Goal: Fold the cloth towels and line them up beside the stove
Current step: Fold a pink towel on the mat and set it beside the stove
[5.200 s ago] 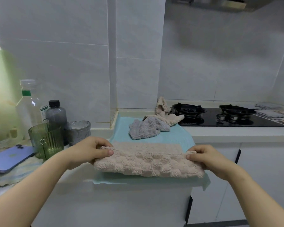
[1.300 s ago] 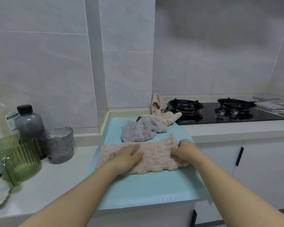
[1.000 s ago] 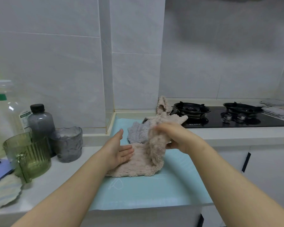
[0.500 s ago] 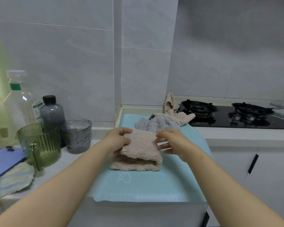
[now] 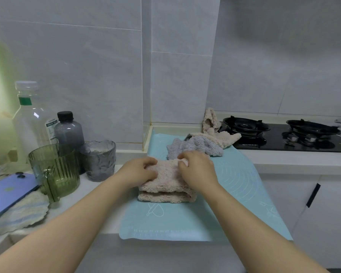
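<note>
Hands press on our folded beige towel [image 5: 165, 184], which lies in layers on the blue mat [image 5: 234, 203] on the desk: our left hand [image 5: 140, 172] and right hand [image 5: 197, 170] both curl down onto its top. Behind it lie a grey towel [image 5: 197, 149] and another beige towel [image 5: 220, 137] beside the stove [image 5: 274, 142].

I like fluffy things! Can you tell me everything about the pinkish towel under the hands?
The beige-pink towel looks soft and fluffy, like plush terry. It is folded into a small, thick bundle, with stacked layers showing along its near edge. It lies flat on the light blue mat, near the middle. The left hand and the right hand both press down on its top. Just behind it sits a crumpled grey towel; whether they touch is hidden.
</note>
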